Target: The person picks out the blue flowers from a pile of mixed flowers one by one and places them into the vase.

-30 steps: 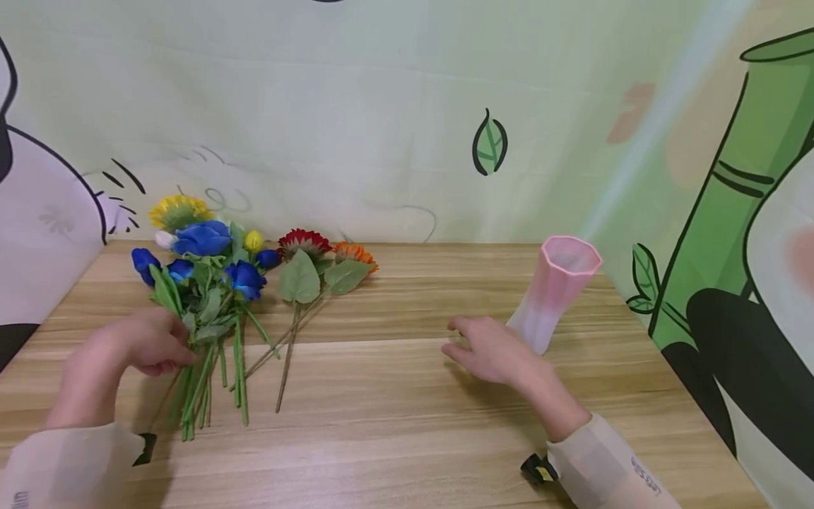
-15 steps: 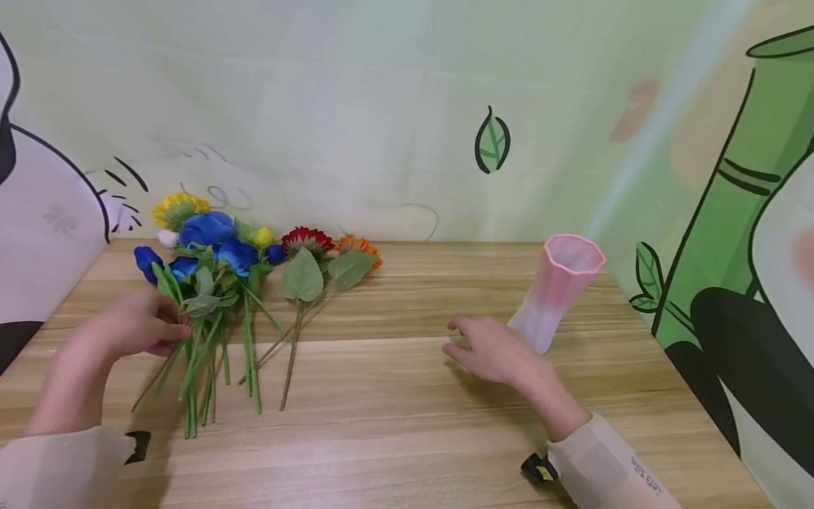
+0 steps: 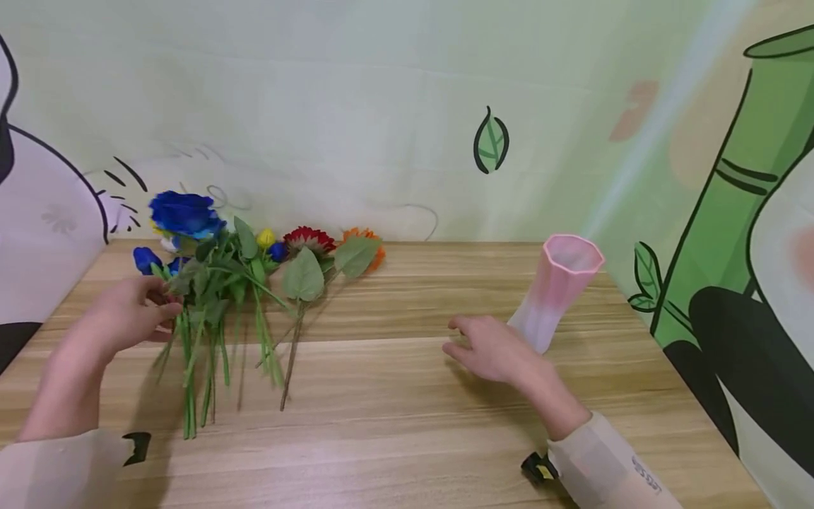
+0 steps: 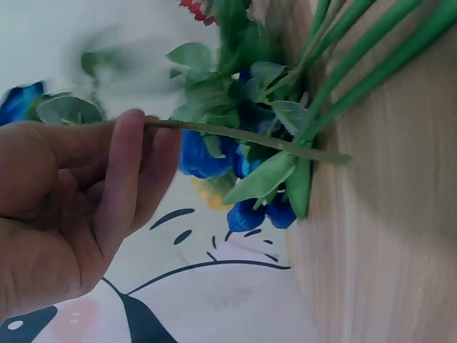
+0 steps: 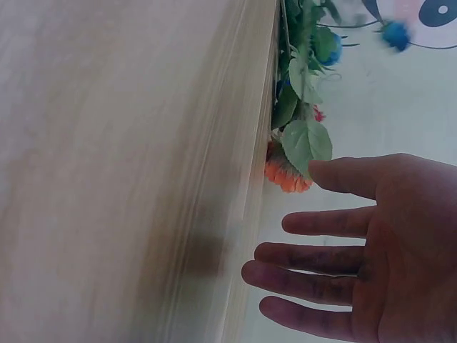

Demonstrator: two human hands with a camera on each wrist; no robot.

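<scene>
Lifted since half a second ago, a large blue flower (image 3: 184,212) now rises above the heap of flowers (image 3: 219,283), and the left hand (image 3: 130,314) has come up slightly with it. That hand pinches the blue flower's stem (image 4: 235,133) between thumb and fingers. The right hand (image 3: 496,350) holds nothing; its fingers reach out, well apart from the flowers, and its wrist is just beside the pink and white vase (image 3: 553,304).

The left wrist view shows the pinched stem's cut end near the table (image 3: 381,438), which the head view hides among other stems. It also shows more of the yellow flower (image 4: 212,194), mostly covered by the blue one from the head. Only the right wrist view shows the right palm, its fingers parted.

Right of the heap lie a red flower (image 3: 309,238) and an orange flower (image 3: 379,256), both partly behind leaves. In the head view, the right hand and forearm hide part of the vase's foot. Behind the table hangs a printed cloth (image 3: 381,141).
</scene>
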